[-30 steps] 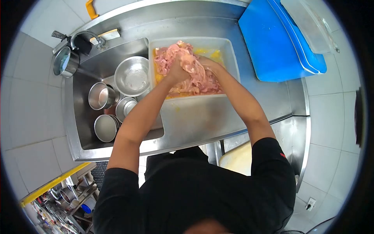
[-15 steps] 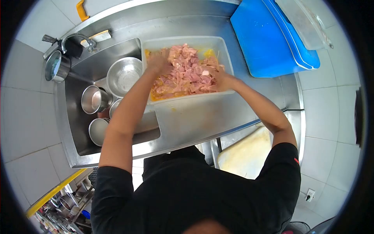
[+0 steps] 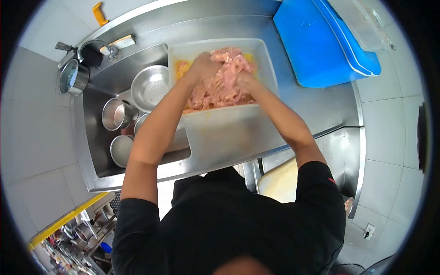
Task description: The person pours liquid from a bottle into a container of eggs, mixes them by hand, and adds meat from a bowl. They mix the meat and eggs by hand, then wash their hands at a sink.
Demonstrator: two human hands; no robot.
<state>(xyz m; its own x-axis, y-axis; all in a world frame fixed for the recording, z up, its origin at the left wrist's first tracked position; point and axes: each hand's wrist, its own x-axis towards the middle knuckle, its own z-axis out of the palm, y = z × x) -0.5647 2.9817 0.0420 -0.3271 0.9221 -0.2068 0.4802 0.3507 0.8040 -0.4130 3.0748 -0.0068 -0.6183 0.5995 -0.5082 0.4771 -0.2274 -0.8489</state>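
A translucent plastic tub (image 3: 223, 42) stands on the steel counter, holding a heap of pink raw chicken pieces (image 3: 223, 85) wet with a yellow marinade. My left hand (image 3: 204, 68) presses into the heap from the left, its fingers curled around meat and partly hidden. From the right, my right hand (image 3: 247, 83) digs into the same heap with its fingers largely buried. A clump of meat lies gathered between both hands.
Left of the tub is a sink (image 3: 94, 151) with a metal bowl (image 3: 151, 87) and several pots. A faucet (image 3: 98, 43) rises behind it. A blue cooler (image 3: 316, 50) stands at right, and a pale cutting board (image 3: 278, 183) lies below the counter edge.
Both hands have moved inward, the right one clearly leftward, pushing the spread chicken pieces into a tighter heap. The view has shifted slightly.
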